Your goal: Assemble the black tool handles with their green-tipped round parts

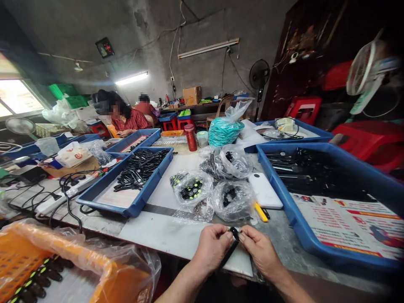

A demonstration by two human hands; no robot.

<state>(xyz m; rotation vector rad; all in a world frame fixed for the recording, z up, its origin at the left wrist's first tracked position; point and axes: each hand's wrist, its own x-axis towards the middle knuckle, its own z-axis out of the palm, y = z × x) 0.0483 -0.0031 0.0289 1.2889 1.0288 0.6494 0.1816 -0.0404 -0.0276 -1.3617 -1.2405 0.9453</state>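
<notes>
At the front edge of the table, my left hand (212, 243) and my right hand (259, 248) meet fingertip to fingertip. Both pinch a black part (234, 232) with a rounded top and a long dark strip running down below it. Its exact kind is hard to make out. Just beyond the hands lie clear plastic bags: one bag (192, 189) holds black pieces with yellow-green dots, another bag (232, 200) holds small black pieces, and a third bag (232, 162) sits behind them. A yellow-handled tool (261, 212) is beside a white phone (265, 190).
A blue tray (164, 166) of black parts stands left; a larger blue tray (292, 219) stands right. An orange crate (104, 282) is at the lower left. Behind the bags are a red bottle (190, 138) and a teal bundle (224, 131). Two people sit farther back.
</notes>
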